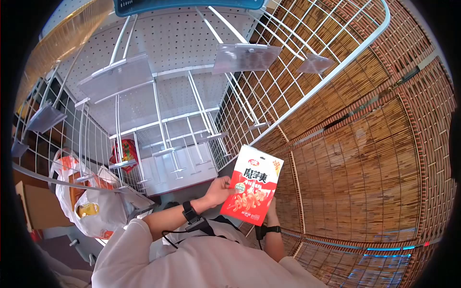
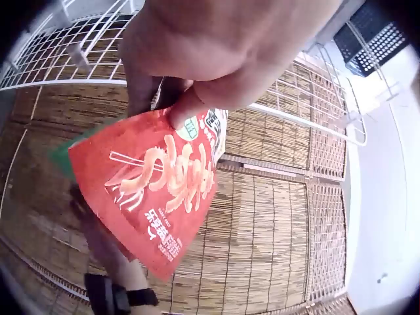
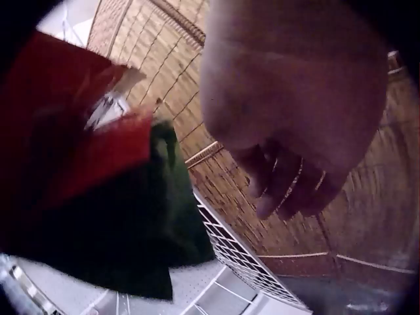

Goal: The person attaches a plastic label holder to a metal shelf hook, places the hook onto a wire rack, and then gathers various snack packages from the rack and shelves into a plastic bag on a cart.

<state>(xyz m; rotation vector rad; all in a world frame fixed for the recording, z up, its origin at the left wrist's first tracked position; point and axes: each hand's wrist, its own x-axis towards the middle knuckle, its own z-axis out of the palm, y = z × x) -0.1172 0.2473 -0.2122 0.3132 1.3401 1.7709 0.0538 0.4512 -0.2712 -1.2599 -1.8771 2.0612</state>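
Note:
My left hand pinches the left edge of a red and white snack bag, held upright with its printed front toward me. In the left wrist view, the thumb of the left hand presses on the bag's front. A green corner shows behind the red bag there. My right hand is beside the bag with its fingers loosely curled, and no object shows in it in the right wrist view. In the head view the bag hides most of that hand. Dark green packaging lies against the red one.
White wire racks with long hooks and clear label holders stand ahead. A red package is on the rack at left. White plastic bags hang or stand at lower left. Woven reed panels form the right side. A blue basket is overhead.

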